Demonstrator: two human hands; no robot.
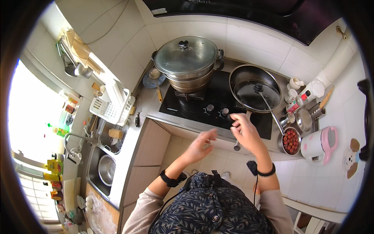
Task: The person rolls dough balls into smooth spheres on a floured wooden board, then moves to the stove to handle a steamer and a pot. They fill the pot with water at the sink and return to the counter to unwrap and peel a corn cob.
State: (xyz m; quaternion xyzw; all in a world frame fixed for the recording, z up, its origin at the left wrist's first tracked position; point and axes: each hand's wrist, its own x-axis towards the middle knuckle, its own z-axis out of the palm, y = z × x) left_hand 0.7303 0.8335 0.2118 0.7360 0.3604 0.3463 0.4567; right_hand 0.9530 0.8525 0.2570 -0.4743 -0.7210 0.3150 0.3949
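Note:
My left hand (199, 147) is raised in front of the counter edge, fingers apart, holding nothing. Loosely curled, my right hand (244, 131) hangs over the pan's handle near the front of the black gas hob (190, 109); whether it touches anything is unclear. Just beyond it are two control knobs (224, 111). On the left burner stands a large steel steamer pot (190, 80) under a glass lid (187, 55). At the right, a wok (242, 73) has a smaller glass lid (248, 93) inside it and a long metal utensil (271, 114) resting across its rim.
A steel bowl of red fruit (291, 142) and a pink-and-white appliance (318, 146) stand right. A ladle (155, 74) rests on a blue plate (150, 82). Leftward are a white dish rack (109, 109), a sink with a metal bowl (107, 169) and a floury wooden board (100, 210).

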